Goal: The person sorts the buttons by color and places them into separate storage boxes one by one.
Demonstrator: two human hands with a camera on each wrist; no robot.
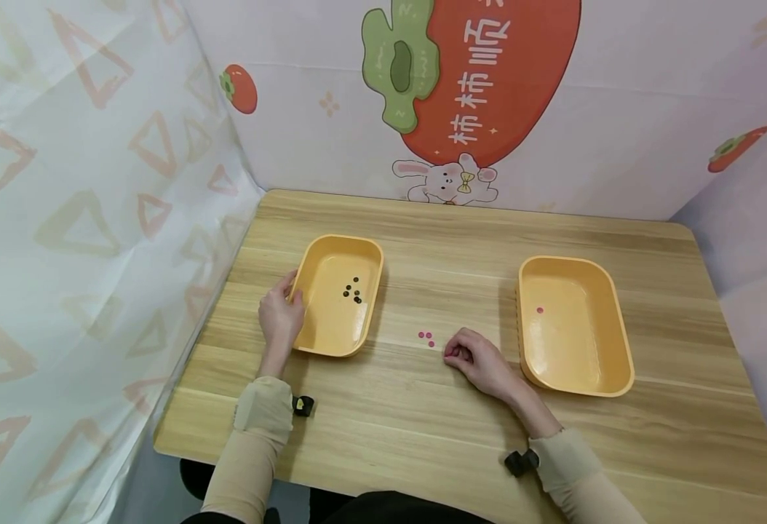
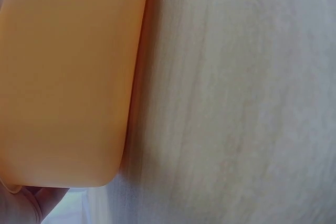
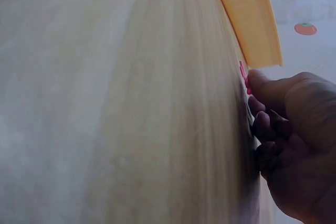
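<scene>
The left hand [image 1: 281, 313] holds the left wall of a yellow plastic tray [image 1: 305, 338], its thumb over the rim and its fingers outside. Several small dark round pieces [image 1: 356, 293] lie in that tray. In the left wrist view the tray's outer wall [image 2: 68, 82] fills the left side. Low over the table between the trays, the right hand [image 1: 482, 362] has its fingers curled, with a small pink round piece [image 1: 450, 354] at its pinched thumb and fingertips. Three more pink pieces [image 1: 428, 335] lie just left of it. The right wrist view shows pink [image 3: 249, 91] at the thumb tip.
To the right stands a second yellow tray [image 1: 580, 382] with one pink piece [image 1: 540, 310] inside. Both trays rest on a wooden table [image 1: 436, 422]. Printed cloth walls [image 1: 318, 138] rise behind the table and at its sides.
</scene>
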